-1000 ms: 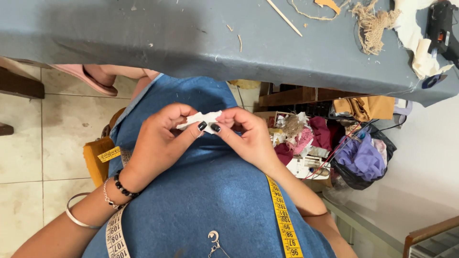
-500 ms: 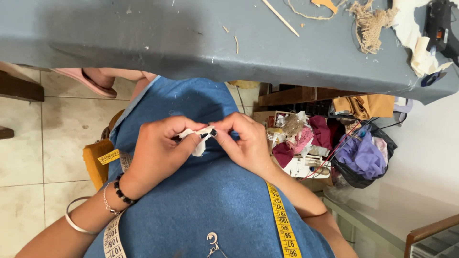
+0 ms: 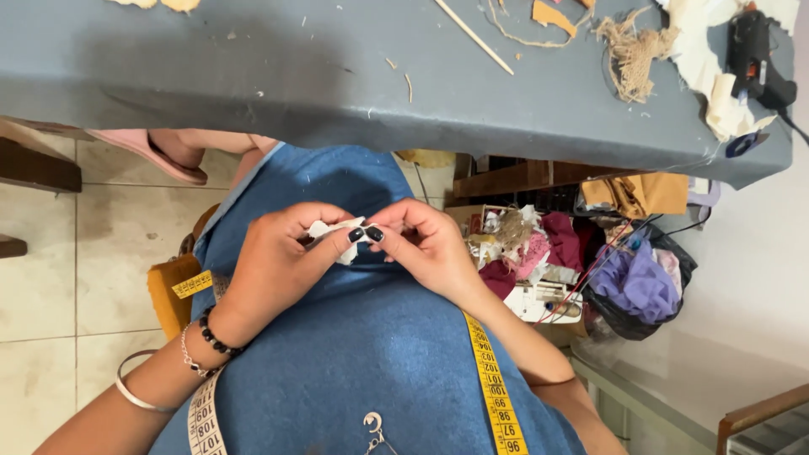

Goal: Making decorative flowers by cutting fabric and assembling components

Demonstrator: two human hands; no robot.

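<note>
Over my lap in a blue denim dress [image 3: 371, 354], both hands pinch one small white scrap of fabric [image 3: 335, 230]. My left hand [image 3: 274, 265] curls around it from the left, thumb on top. My right hand [image 3: 430, 244] meets it from the right, thumb and fingertips pressed against the scrap. Most of the piece is hidden between my fingers. A yellow measuring tape [image 3: 493, 379] hangs around my neck and down both sides of the dress.
A grey-blue table [image 3: 337, 76] spans the top, with a thin wooden stick [image 3: 472, 35], a tuft of jute fibre [image 3: 632, 50], cream fabric pieces [image 3: 716, 84] and a black glue gun [image 3: 754, 55]. Bags of fabric scraps [image 3: 590, 261] sit on the floor at right.
My hands have closed in around the white scrap, which showed as a longer strip a second ago and is now mostly covered by my fingers.
</note>
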